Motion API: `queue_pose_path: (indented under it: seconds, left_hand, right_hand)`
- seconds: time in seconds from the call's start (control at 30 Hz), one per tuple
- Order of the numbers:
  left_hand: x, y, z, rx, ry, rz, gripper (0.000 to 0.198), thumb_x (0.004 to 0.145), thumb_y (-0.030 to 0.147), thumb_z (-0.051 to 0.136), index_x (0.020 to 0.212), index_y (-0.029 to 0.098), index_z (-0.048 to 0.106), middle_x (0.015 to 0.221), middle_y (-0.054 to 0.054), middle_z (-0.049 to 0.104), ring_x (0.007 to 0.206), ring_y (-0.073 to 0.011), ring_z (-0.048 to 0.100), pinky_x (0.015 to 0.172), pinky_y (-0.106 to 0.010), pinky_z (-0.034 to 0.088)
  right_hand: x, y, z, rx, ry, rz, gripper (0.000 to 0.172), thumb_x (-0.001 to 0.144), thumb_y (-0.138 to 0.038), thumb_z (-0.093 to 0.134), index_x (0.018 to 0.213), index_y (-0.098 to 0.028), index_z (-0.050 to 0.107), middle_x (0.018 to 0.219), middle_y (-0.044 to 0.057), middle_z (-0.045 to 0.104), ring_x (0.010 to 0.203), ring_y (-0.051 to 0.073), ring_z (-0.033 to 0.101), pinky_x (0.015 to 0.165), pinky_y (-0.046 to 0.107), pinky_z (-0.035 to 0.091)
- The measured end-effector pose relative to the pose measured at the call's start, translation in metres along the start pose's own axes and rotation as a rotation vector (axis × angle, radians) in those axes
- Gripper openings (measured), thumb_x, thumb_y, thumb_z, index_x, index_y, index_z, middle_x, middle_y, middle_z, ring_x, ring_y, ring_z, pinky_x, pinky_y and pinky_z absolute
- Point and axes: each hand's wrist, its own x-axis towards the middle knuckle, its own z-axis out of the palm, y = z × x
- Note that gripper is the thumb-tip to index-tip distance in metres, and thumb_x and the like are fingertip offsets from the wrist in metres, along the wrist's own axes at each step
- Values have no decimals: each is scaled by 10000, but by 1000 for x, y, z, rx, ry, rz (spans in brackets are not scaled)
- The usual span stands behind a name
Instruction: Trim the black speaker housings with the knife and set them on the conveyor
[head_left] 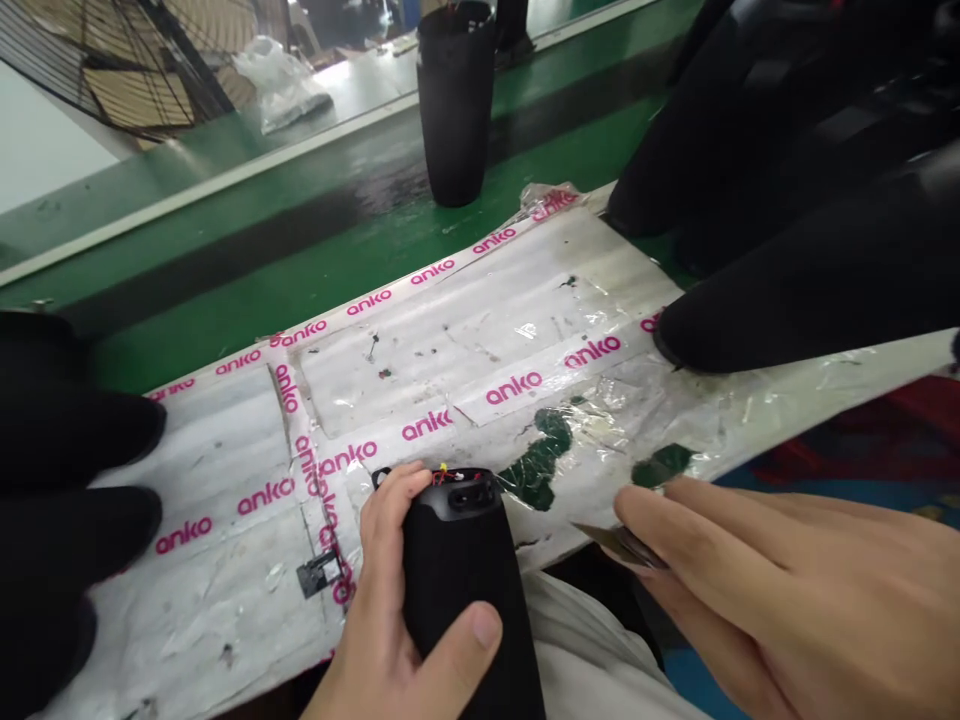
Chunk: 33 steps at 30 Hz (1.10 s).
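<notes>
My left hand (405, 600) is wrapped round a black fabric-covered speaker body (472, 590), its thumb lying along the near side. Thin red, white and yellow wires show at the speaker's upper end, beside a recessed oval slot. Off to the right, my right hand (720, 580) pinches a thin, pointed metal blade (619, 545), whose grip is hidden by the fingers. The blade's tip points left toward the speaker and is apart from it.
White sheeting bound with pink-lettered "anko" tape (514, 387) covers the green bench (330, 280). Another black body (457, 110) stands upright behind. More lie at the right (795, 300) and left (82, 430). A small black piece (311, 575) lies left of my left hand.
</notes>
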Motion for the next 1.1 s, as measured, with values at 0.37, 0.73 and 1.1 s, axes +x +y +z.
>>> queue_pose_path:
  seconds: [0.37,0.73,1.1]
  left_hand:
    - [6,6,-5,199,-8,146,723,1015,579,676,1647,436,357,1744,-129,376,1711,-482,130,1283,-810,228]
    - [19,-13,-2,185,73,66,399,1023,305,705,1413,380,661,1632,-67,608,1680,-405,328,1323,-731,310]
    - [37,-29,-4,162,67,2,350,1018,235,701,1295,443,748,1523,4,682,1606,-403,470,1325,-721,358]
  right_hand:
    - [23,-26,25,167,-45,-38,292,940,-83,458,1165,-236,565,736,-60,626,506,162,613,479,330,389]
    - [23,-29,23,98,-106,5,601,658,-102,551,1232,-279,568,766,-83,629,534,150,602,497,328,368]
    - [44,-21,15,-13,-150,-46,533,601,-116,613,1096,-292,520,672,-59,586,435,182,513,482,331,239]
